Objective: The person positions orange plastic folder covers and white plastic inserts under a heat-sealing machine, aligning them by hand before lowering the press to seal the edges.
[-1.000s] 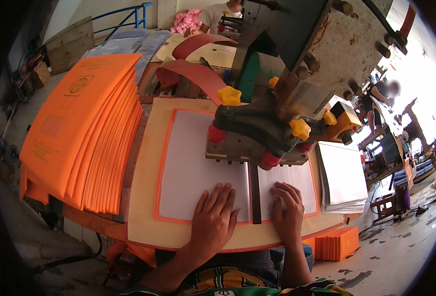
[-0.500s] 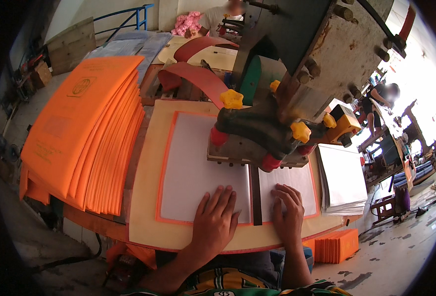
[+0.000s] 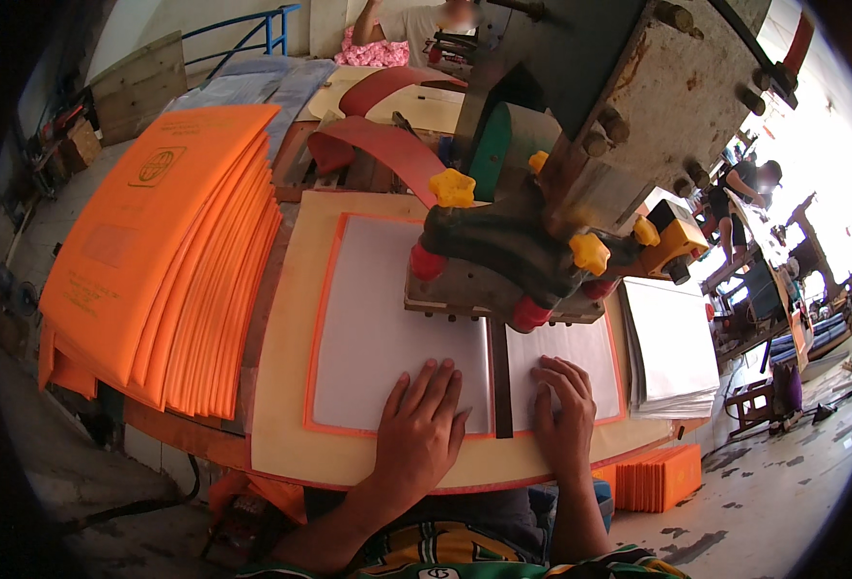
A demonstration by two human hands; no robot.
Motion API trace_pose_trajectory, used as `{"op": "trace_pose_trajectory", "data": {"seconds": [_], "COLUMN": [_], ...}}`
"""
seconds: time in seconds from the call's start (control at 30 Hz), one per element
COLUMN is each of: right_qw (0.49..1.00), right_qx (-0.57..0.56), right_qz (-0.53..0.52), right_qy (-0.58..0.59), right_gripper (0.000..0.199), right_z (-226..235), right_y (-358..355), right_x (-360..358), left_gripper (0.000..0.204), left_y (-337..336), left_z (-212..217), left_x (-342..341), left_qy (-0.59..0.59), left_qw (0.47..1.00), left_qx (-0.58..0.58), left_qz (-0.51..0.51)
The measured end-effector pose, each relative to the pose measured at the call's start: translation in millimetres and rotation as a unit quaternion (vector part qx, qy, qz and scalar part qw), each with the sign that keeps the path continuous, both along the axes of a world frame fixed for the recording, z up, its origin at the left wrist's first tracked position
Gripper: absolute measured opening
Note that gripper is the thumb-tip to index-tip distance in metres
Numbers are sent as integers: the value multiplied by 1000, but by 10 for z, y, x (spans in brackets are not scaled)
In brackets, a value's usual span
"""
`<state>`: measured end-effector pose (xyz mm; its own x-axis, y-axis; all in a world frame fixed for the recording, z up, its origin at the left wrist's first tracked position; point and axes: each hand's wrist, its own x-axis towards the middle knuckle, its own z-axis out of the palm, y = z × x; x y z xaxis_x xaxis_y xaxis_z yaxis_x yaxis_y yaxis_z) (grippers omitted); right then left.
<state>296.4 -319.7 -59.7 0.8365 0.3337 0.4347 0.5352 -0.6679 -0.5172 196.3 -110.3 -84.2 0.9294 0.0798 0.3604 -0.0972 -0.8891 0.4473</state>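
Observation:
An orange-edged folder cover point(image 3: 323, 376) lies opened out on a cream board point(image 3: 281, 425), with pale translucent sheets point(image 3: 378, 328) over its two halves. A dark strip point(image 3: 501, 386) runs down between the halves. My left hand point(image 3: 421, 420) rests flat on the left sheet, fingers spread forward. On the right sheet lies my right hand point(image 3: 563, 405), its fingers slightly bent and holding nothing. Just beyond my fingers, the press head point(image 3: 503, 289), with yellow star knobs and red fittings, covers the far middle of the cover.
A tall stack of orange folders point(image 3: 165, 261) stands to the left. White sheets point(image 3: 674, 347) are piled on the right, above more orange folders point(image 3: 658, 478) low down. A red band point(image 3: 387, 150) curves behind the press. One person point(image 3: 426, 34) sits opposite; another point(image 3: 740, 183) is far right.
My hands stay nearly still on the sheets. The person opposite has raised an arm. The press head shows no clear movement.

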Motion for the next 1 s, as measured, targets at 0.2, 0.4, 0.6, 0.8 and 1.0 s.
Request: {"op": "trace_pose_trajectory", "data": {"seconds": [0.2,0.4,0.6,0.8,1.0], "right_qw": [1000,1000,1000,1000,1000], "right_qx": [-1,-1,-1,-23,-17], "right_qz": [7,14,5,4,-6], "right_qy": [-13,-13,-4,11,18], "right_gripper": [25,22,28,28,27], "right_z": [-19,13,-52,-82,-41], "right_y": [-5,8,-9,-21,-15], "right_x": [5,23,33,-6,-6], "left_gripper": [52,52,52,53,53], "left_y": [0,13,24,24,12], "left_z": [6,10,-15,-34,-4], "left_x": [-13,39,39,16,17], "left_qy": [-3,-5,-5,2,2], "left_qw": [1000,1000,1000,1000,1000], "left_qx": [10,1,8,12,7], "left_qz": [-2,-3,-2,-4,-6]}}
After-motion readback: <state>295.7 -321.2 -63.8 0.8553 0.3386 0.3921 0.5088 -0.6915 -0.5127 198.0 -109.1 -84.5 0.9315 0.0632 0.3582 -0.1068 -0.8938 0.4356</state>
